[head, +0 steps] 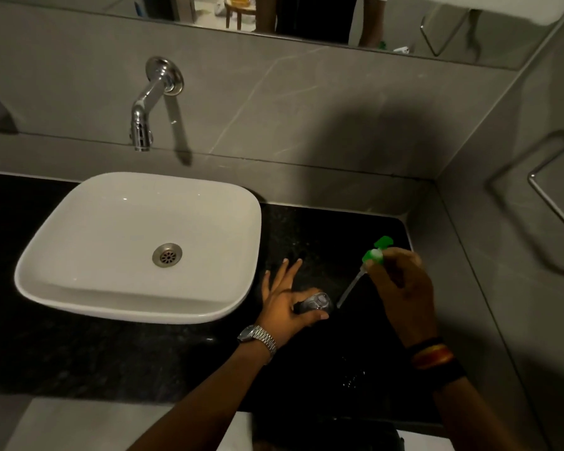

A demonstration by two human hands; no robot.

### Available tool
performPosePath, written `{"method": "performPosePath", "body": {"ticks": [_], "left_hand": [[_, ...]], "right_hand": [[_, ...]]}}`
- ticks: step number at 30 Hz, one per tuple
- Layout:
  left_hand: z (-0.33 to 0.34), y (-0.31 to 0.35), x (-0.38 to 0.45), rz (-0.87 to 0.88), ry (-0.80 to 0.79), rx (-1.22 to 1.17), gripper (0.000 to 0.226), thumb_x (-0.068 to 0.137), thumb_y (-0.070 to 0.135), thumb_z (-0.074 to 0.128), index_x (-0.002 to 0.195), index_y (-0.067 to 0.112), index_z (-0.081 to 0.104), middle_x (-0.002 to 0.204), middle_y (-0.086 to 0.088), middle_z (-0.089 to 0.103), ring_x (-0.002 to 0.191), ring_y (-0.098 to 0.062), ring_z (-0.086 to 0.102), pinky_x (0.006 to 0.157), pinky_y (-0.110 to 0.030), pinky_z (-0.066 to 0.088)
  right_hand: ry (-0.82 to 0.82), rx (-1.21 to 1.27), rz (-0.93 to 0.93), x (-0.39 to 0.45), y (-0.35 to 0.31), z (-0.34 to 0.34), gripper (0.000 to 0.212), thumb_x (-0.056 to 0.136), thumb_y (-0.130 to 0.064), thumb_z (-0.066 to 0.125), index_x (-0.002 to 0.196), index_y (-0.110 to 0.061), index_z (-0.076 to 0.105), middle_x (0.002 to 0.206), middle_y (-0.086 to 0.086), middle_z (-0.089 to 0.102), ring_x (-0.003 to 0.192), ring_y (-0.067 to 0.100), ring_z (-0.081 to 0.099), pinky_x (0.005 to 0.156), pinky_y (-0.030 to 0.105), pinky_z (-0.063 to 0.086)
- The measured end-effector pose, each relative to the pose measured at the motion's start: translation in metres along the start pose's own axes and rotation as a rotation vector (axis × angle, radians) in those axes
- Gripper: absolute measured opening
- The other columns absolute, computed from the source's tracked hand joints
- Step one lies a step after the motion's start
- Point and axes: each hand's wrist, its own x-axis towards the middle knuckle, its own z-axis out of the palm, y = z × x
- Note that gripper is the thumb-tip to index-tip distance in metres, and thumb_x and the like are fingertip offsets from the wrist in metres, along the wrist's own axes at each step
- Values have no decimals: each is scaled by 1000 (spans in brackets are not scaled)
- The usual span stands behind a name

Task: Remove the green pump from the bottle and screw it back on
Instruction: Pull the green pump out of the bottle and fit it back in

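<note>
A clear bottle [316, 302] stands on the black counter [306, 229] to the right of the sink. My left hand [285, 304] grips it with thumb and palm, its other fingers spread outward. The green pump [376, 250] is off the bottle and held up to the right in my right hand [401, 284]. Its pale dip tube [350, 288] slants down and left, with the tip just right of the bottle's open neck and outside it. The fingers hide part of the pump's collar.
A white vessel sink [62, 271] fills the left of the counter, with a chrome wall tap [142, 125] above it. Grey tiled walls close the back and right, where a metal towel bar [554, 203] sticks out. A mirror runs along the top.
</note>
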Motion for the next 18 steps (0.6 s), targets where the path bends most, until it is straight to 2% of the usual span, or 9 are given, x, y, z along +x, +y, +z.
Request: {"method": "performPosePath", "body": {"ticks": [2,5,9,12,15,16,18], "left_hand": [[0,-2,1,13,8,23,49,76,65,73,119,41,72,162,24,7,145,13,-21,116,-29,-27],[1,-1,3,16,-3,54,49,76,64,75,119,42,72,162,24,8,145,12,-22,113,-25,-30],[1,0,1,9,-6,50,49,76,64,75,120,44,71,161,24,7,144,12,-24,116,-31,-28],[0,1,1,0,-10,36,47,77,62,76,119,44,71,161,24,8,144,12,-24,117,-34,-27],[1,1,0,-9,-9,31,49,76,64,75,120,43,71,165,18,12,149,3,-18,119,-39,-24],[2,0,0,-9,-6,32,50,75,65,74,121,43,71,166,16,12,150,1,-17,119,-40,-24],[2,0,0,-6,0,41,53,75,68,72,122,44,70,168,15,13,152,-1,-15,121,-42,-22]], "right_hand": [[2,49,-19,-9,-2,3,14,84,-16,72,93,-22,63,108,1,55,90,6,61,78,10,50],[-5,59,4,-16,5,16,17,83,-19,73,99,-16,67,114,-2,54,96,4,59,80,11,49],[-9,111,32,-21,9,24,17,84,-23,71,100,-17,68,117,-2,54,101,12,61,82,10,49],[0,120,-27,-19,3,19,21,85,-24,69,105,-23,65,121,-1,55,108,11,59,87,18,51],[-12,118,-65,-17,1,20,22,85,-20,70,106,-23,67,122,0,55,109,6,58,89,15,50],[-33,123,-61,-18,6,23,21,85,-18,70,105,-20,68,121,0,54,108,5,59,90,17,51],[-94,111,-26,-22,21,32,20,83,-19,72,103,-17,70,122,-4,52,111,7,59,95,30,54]]}}
